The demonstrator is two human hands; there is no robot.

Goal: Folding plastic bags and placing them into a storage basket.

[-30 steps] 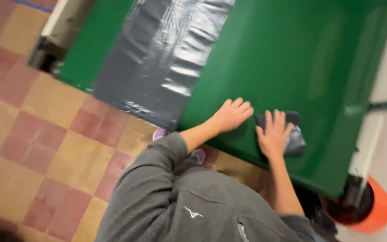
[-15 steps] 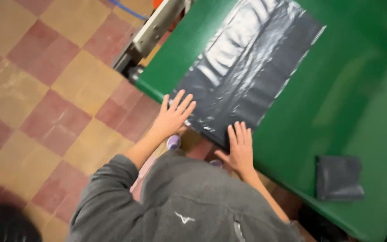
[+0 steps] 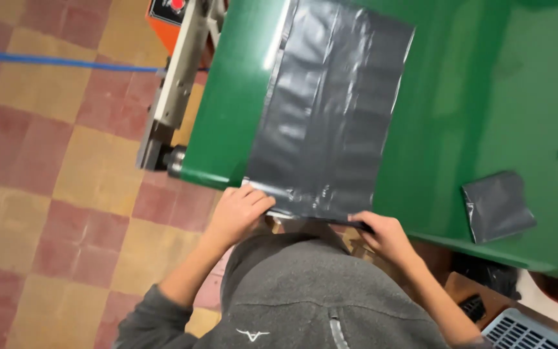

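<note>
A flat dark grey plastic bag point(image 3: 334, 110) lies spread on the green table point(image 3: 485, 97). Its near edge reaches the table's front edge. My left hand point(image 3: 239, 212) pinches the bag's near left corner. My right hand point(image 3: 385, 236) grips the near right corner at the table edge. A small folded grey bag point(image 3: 498, 205) lies on the table to the right, apart from both hands. My grey sleeves and top fill the bottom of the head view.
An orange machine with a metal frame point(image 3: 179, 77) stands at the table's left end. A blue cable point(image 3: 59, 63) runs across the checkered tile floor point(image 3: 46, 194). A blue-grey crate point(image 3: 531, 329) sits at the bottom right.
My hands left the small folded bag and went left to the large bag. They were flat on its near part half a second ago; they now grip its near corners.
</note>
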